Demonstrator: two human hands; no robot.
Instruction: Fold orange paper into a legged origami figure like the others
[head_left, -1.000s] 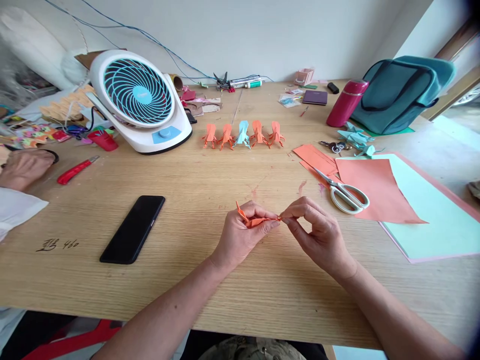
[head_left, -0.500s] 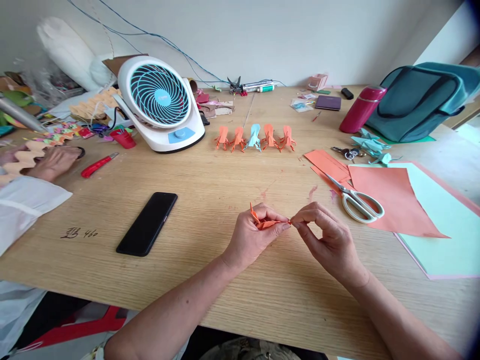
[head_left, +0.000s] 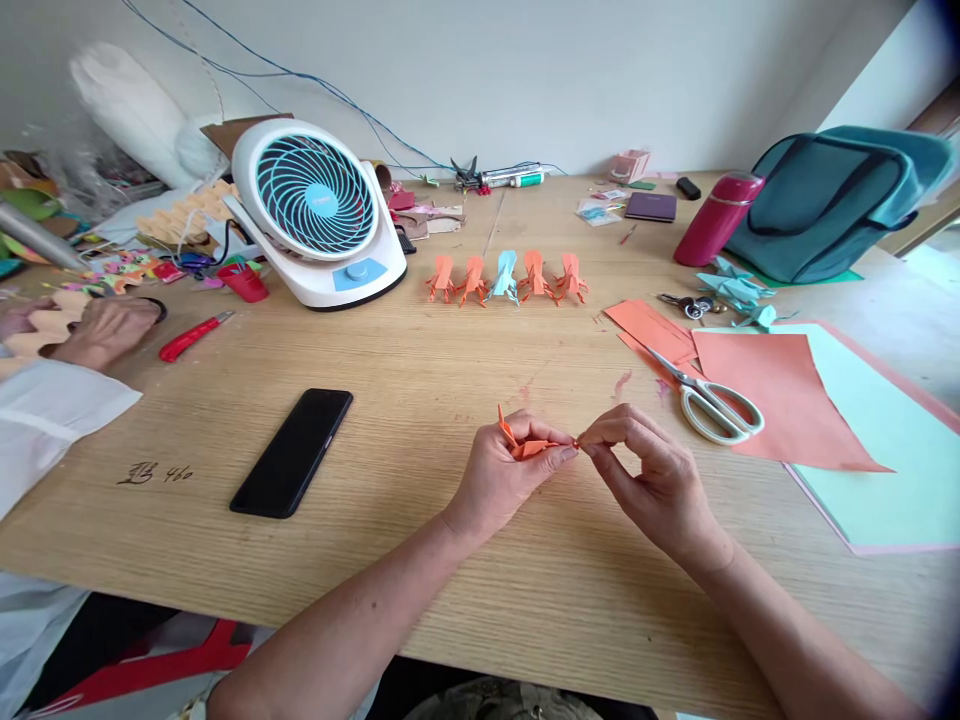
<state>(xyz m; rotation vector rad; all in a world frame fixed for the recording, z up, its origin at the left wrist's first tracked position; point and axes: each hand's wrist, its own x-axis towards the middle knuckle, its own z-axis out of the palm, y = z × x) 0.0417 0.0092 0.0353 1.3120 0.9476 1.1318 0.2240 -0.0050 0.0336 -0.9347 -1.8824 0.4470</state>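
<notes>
Over the near middle of the table, my left hand (head_left: 504, 472) pinches a folded orange origami figure (head_left: 531, 448), one pointed end of it sticking up by the knuckles. Thumb and forefinger of my right hand (head_left: 649, 475) are pinched on the thin right tip of the same figure, touching my left fingertips. Much of the paper is hidden inside my left hand. Beyond my hands stands a row of finished insect-like origami figures: several orange ones (head_left: 533, 275) and a light blue one (head_left: 505, 277) in the centre.
Scissors (head_left: 720, 408) lie on orange paper (head_left: 780, 390) to the right, near a pink bottle (head_left: 718, 218) and teal bag (head_left: 817, 205). A black phone (head_left: 291, 453), red cutter (head_left: 193, 337) and fan (head_left: 319, 215) are leftward. Another person's hand (head_left: 109, 328) rests at far left.
The whole view has shifted very slightly. Both my hands keep the same pinch on the orange figure, with hardly any visible movement.
</notes>
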